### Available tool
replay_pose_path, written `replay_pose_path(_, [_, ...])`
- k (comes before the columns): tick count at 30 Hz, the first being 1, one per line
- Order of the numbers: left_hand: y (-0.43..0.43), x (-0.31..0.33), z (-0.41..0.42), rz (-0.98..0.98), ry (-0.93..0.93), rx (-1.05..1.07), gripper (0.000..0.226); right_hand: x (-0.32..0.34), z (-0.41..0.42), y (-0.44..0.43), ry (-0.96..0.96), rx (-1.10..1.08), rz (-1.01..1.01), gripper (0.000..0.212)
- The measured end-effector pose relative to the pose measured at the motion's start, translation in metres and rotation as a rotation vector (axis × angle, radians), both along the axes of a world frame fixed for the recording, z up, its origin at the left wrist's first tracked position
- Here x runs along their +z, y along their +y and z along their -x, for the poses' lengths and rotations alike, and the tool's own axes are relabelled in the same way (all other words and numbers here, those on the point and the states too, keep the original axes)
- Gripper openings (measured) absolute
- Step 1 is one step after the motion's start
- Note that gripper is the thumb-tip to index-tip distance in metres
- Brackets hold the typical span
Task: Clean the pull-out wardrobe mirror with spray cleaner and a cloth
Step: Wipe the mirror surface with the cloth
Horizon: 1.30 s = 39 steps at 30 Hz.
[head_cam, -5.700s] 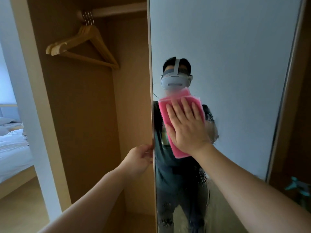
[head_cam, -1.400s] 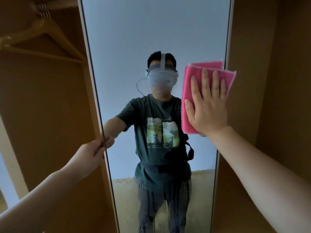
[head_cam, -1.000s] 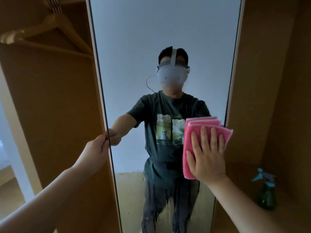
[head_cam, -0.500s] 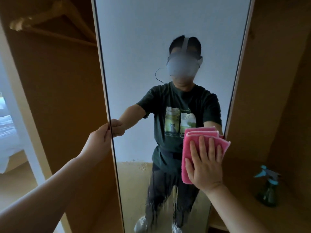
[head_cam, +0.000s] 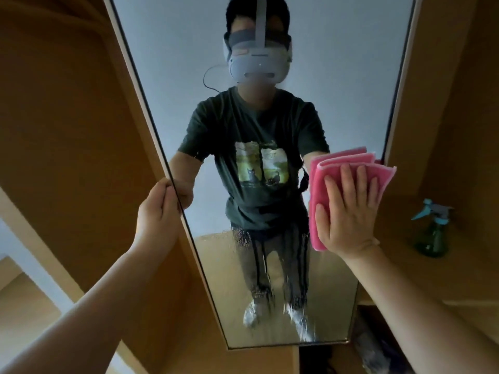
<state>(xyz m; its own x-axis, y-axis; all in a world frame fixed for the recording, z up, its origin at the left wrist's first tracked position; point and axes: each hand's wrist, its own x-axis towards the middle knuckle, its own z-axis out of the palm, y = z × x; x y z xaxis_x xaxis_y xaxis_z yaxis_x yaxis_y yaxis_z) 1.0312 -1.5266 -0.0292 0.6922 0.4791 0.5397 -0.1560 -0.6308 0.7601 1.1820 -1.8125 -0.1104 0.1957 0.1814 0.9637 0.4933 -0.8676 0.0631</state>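
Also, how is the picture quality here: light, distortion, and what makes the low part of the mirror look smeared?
Head view: dim, warm light; wide-angle bending tilts the mirror edges; wet streaks blur the glass below the pink cloth; the spray bottle is soft.

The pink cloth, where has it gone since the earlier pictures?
The right hand slid the pink cloth from the mirror's left side across to its right edge, then downward. The left hand kept gripping the left edge. The wet streaks low down remain.
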Motion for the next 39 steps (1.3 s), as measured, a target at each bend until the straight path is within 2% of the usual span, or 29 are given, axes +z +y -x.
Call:
replay_pose_path(3, [-0.007,-0.021,-0.004,0.042,-0.089,-0.012,0.035,0.0,-0.003,0.002,-0.058,-0.003,-0.023,0.057])
replay_pose_path(14, [-0.008,-0.128,-0.025,0.337,-0.307,-0.168,0.038,-0.001,-0.004,0.003,-0.077,-0.079,-0.002,0.059])
replay_pose_path(24, [-0.021,-0.176,-0.038,0.403,-0.569,-0.217,0.034,-0.001,-0.005,0.003,-0.098,-0.142,0.014,0.06])
replay_pose_path(33, [-0.012,-0.206,-0.054,0.459,-0.608,-0.242,0.044,-0.002,-0.009,0.005,-0.105,-0.181,0.026,0.061])
replay_pose_path(36, [-0.015,-0.206,-0.057,0.432,-0.651,-0.169,0.041,0.001,-0.009,0.002,-0.089,-0.176,0.036,0.06])
replay_pose_path(39, [-0.018,-0.207,-0.055,0.463,-0.63,-0.187,0.041,-0.005,-0.008,-0.001,-0.078,-0.174,0.043,0.06])
